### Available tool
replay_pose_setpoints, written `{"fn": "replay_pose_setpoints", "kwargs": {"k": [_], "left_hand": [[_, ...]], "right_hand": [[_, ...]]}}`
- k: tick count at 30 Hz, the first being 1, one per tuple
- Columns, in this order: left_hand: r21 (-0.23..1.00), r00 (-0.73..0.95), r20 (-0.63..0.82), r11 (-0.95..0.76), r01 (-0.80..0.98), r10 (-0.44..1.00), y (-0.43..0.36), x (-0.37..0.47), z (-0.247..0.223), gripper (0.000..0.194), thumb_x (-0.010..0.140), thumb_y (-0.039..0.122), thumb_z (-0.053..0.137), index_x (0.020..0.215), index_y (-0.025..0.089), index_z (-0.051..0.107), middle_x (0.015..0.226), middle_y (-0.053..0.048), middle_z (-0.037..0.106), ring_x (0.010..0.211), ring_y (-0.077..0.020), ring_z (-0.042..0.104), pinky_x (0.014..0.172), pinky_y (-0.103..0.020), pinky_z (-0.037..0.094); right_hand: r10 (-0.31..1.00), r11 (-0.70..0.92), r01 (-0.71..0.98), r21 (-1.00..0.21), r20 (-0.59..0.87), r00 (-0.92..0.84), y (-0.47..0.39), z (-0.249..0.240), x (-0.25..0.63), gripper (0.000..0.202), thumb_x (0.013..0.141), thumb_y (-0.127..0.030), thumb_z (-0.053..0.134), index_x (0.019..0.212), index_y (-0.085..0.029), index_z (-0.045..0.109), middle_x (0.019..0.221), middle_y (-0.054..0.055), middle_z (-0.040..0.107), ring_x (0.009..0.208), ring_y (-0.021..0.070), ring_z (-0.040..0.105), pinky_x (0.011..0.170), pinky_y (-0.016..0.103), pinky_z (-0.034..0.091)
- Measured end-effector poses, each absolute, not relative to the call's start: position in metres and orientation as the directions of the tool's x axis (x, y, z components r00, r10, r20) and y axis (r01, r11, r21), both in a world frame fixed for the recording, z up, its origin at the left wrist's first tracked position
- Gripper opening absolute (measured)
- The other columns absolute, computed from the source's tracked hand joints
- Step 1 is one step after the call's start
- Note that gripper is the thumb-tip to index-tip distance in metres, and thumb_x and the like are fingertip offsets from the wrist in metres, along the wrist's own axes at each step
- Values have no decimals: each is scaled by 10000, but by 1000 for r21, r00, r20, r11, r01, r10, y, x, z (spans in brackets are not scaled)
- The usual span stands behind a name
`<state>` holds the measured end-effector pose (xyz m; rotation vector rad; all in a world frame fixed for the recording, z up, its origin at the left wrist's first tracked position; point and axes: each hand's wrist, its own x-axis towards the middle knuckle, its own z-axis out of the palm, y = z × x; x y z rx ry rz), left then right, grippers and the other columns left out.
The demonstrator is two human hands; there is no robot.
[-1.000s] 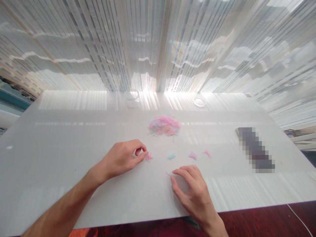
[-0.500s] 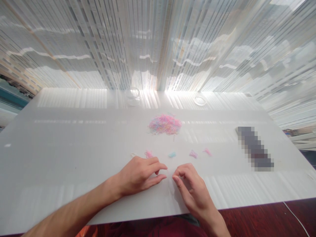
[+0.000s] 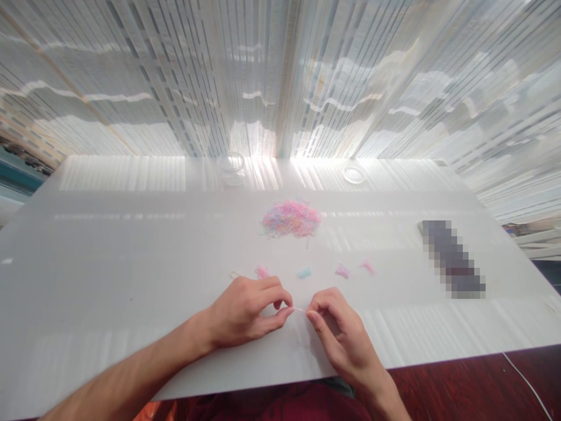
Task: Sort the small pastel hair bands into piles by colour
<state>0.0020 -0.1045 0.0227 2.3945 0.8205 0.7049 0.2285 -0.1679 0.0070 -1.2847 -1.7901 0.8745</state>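
Between my hands stretches a thin, pale rubber band (image 3: 299, 309), held just above the white table. My left hand (image 3: 254, 309) pinches its left end between thumb and forefinger. The right end is in the closed fingertips of my right hand (image 3: 342, 333). Just beyond my fingers lie small bunches of bands in a loose row: a pink bunch (image 3: 262, 271), partly behind my left hand, a light blue bunch (image 3: 304, 273), a purple bunch (image 3: 342, 270) and another pink one (image 3: 367, 267). A pale bunch (image 3: 235, 274) is at the left end.
Farther back is a heap of pastel bands (image 3: 291, 219). A clear round container (image 3: 232, 169) and a clear lid-like disc (image 3: 353, 174) stand near the table's (image 3: 109, 251) far edge, by the striped curtain (image 3: 280, 76). A blurred dark oblong (image 3: 453, 260) lies at right.
My left thumb and forefinger, apart before, have closed on the pale band, which now shows drawn between both hands. The view has shifted slightly.
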Motion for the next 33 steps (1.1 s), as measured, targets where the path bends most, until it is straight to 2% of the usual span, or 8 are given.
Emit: {"fn": "replay_pose_setpoints", "kwargs": {"k": [4, 7, 10, 14, 18, 22, 29, 33], "left_hand": [[584, 700, 320, -715, 385, 638, -105, 3, 22, 72, 957, 166, 591, 943, 207, 650, 764, 33, 680, 599, -96, 604, 558, -224, 405], [587, 734, 298, -723, 363, 610, -107, 4, 22, 58, 978, 203, 587, 990, 196, 644, 774, 24, 679, 597, -105, 603, 564, -236, 418], [606, 789, 263, -731, 313, 555, -110, 6, 20, 80, 994, 250, 587, 977, 198, 645, 765, 23, 669, 579, -109, 589, 542, -246, 409], [604, 835, 290, -767, 219, 467, -115, 16, 15, 131, 1000, 229, 569, 902, 196, 649, 694, 28, 627, 534, -111, 552, 502, -265, 373], [587, 836, 326, -787, 187, 442, -116, 22, 10, 141, 997, 199, 564, 886, 194, 651, 639, 36, 584, 494, -117, 511, 477, -291, 333], [617, 858, 268, -762, 197, 439, -113, 22, 10, 134, 1002, 226, 567, 897, 200, 646, 630, 41, 569, 495, -117, 506, 479, -286, 333], [625, 874, 222, -751, 213, 433, -112, 21, 11, 134, 1005, 243, 561, 902, 208, 639, 638, 37, 570, 508, -123, 504, 486, -292, 328], [635, 877, 212, -743, 211, 431, -112, 21, 11, 136, 1006, 245, 558, 900, 210, 635, 633, 40, 567, 505, -122, 501, 482, -292, 328]], "right_hand": [[952, 299, 499, -813, 221, -211, -170, 7, 235, 107, 1008, -179, 526, 934, -232, 581, 884, 34, 610, 827, 182, 581, 711, 297, 494], [939, 319, 602, -732, 329, -97, -168, 5, 249, 107, 1002, -175, 534, 928, -232, 584, 858, 35, 620, 816, 193, 576, 698, 312, 485], [885, 261, 746, -612, 460, 68, -162, 1, 268, 71, 998, -187, 560, 959, -231, 600, 860, 45, 633, 814, 208, 573, 706, 338, 480], [877, 204, 827, -524, 473, 83, -154, -3, 284, 55, 1006, -206, 570, 988, -226, 618, 890, 53, 659, 860, 221, 587, 743, 359, 500], [885, 207, 840, -501, 461, 57, -149, -3, 283, 56, 1005, -176, 577, 1001, -206, 623, 921, 61, 676, 915, 224, 598, 809, 372, 518], [890, 213, 839, -501, 455, 46, -148, -3, 281, 62, 990, -145, 602, 1012, -193, 633, 930, 64, 680, 918, 221, 603, 855, 384, 523], [886, 224, 847, -482, 462, 28, -148, -4, 279, 83, 978, -113, 620, 1021, -184, 626, 922, 65, 680, 905, 211, 596, 845, 371, 523], [858, 216, 855, -471, 510, 65, -147, 0, 284, 99, 970, -105, 626, 1017, -192, 620, 919, 62, 677, 892, 208, 603, 782, 349, 522]]}}
